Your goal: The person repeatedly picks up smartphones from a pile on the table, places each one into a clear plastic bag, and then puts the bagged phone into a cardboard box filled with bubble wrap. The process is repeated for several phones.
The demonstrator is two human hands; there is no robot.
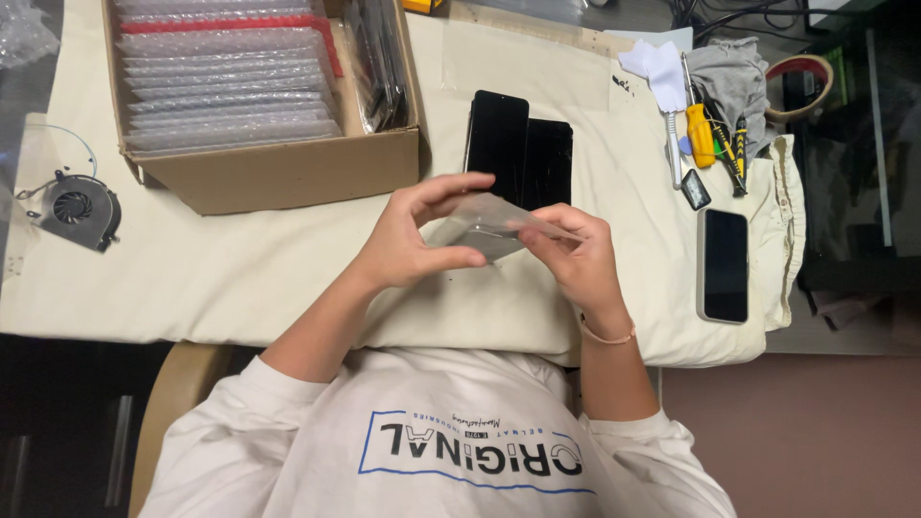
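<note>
nearest the camera, the left hand [408, 240] and right hand [576, 259] meet above the cloth-covered surface [240, 269], each grip pinched on an edge of a clear plastic sleeve [480, 227]; what is inside it is hard to make out. just behind, two dark phone panels [521, 153] lie side by side, their lower ends hidden by the hands. to the right a phone [724, 266] lies flat. at the left edge sits a small cooling fan [77, 209]. farther back a cardboard box [278, 173] holds bubble-wrapped packs, cut off at the top. a yellow screwdriver [699, 134] lies among blurred tools.
</note>
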